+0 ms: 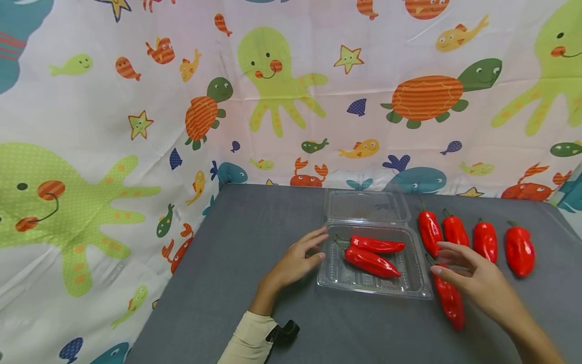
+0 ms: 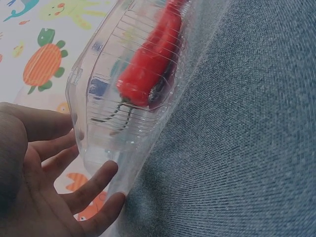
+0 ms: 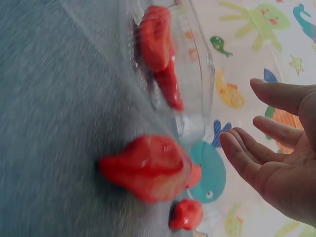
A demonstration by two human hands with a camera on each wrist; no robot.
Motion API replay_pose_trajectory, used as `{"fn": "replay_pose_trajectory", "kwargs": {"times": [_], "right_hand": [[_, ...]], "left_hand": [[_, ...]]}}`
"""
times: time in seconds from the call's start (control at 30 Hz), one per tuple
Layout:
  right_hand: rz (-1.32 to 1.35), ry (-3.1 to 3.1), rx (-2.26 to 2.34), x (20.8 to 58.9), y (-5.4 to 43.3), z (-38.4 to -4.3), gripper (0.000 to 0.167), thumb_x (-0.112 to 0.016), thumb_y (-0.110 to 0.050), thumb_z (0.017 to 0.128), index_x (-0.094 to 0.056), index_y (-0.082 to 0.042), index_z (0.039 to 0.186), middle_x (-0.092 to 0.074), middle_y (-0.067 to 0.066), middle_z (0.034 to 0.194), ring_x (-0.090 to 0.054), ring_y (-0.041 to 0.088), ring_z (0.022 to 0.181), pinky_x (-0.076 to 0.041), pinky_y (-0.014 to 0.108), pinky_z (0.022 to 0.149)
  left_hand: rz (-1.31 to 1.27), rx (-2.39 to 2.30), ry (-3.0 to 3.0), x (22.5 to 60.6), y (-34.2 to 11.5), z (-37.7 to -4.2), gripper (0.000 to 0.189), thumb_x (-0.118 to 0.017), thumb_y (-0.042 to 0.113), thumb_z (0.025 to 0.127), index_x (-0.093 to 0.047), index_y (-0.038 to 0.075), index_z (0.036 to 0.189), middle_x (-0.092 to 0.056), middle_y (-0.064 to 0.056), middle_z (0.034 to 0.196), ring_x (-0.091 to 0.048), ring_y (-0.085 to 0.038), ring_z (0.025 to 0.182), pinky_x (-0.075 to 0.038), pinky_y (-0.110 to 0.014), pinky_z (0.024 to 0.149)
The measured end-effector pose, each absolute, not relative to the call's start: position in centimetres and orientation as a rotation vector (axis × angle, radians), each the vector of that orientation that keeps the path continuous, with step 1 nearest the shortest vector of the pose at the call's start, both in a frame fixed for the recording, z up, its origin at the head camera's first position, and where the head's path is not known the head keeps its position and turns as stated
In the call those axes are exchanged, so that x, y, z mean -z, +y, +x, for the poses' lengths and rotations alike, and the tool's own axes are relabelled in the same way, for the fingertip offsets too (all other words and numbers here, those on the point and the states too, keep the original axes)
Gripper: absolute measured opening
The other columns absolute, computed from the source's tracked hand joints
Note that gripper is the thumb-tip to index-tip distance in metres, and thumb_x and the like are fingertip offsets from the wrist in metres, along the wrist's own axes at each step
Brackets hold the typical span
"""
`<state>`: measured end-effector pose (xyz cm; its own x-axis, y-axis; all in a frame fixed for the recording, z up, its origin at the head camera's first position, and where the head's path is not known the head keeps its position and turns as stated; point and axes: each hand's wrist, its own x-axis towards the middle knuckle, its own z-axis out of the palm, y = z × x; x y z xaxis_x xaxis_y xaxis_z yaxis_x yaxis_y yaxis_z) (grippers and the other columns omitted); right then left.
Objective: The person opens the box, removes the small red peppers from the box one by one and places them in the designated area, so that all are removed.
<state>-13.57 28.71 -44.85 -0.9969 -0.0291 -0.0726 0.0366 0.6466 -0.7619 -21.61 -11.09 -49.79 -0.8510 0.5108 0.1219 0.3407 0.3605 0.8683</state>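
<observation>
A clear plastic clamshell box (image 1: 329,283) lies on the grey table with its lid (image 1: 366,206) folded back. Inside it are two long red peppers, one in front (image 1: 373,263) and one behind (image 1: 377,244), stems toward the left. My left hand (image 1: 295,260) is at the box's left side, fingers spread; in the left wrist view the fingertips (image 2: 111,170) touch or nearly touch the wall. My right hand (image 1: 482,278) hovers over a red pepper (image 1: 451,306) beside the box, partly covering it. Its fingers are loosely bent, and the right wrist view shows nothing between them.
More red peppers stand in a row to the right of the box, from the leftmost (image 1: 429,230) to the rightmost (image 1: 520,251). A cloth with sea animals (image 1: 282,167) hangs behind and left of the table (image 1: 218,293).
</observation>
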Motion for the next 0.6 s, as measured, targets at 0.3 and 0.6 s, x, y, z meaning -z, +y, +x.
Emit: {"fn": "replay_pose_trajectory", "kwargs": {"times": [0.3,0.6], "right_hand": [[-0.185,2.843,1.338,44.1,26.1,-14.6,0.076,-0.082,-0.034,0.094,-0.048,-0.007,0.157,-0.063,0.027,0.139,-0.067,0.047,0.120,-0.062,0.024,0.079],[-0.237,2.752,1.387,43.8,24.2,-15.4,0.079,-0.082,-0.032,0.094,-0.045,-0.007,0.159,-0.059,0.029,0.145,-0.065,0.050,0.124,-0.064,0.041,0.086]], "left_hand": [[0.743,-1.492,2.443,49.7,-11.1,-21.5,0.054,-0.062,0.013,0.106,-0.049,0.008,0.159,-0.037,0.004,0.171,-0.061,-0.033,0.134,-0.051,-0.048,0.110],[0.740,-1.496,2.433,49.7,-11.1,-21.5,0.055,-0.062,0.012,0.106,-0.049,0.009,0.159,-0.036,0.004,0.171,-0.061,-0.032,0.135,-0.050,-0.051,0.111]]}}
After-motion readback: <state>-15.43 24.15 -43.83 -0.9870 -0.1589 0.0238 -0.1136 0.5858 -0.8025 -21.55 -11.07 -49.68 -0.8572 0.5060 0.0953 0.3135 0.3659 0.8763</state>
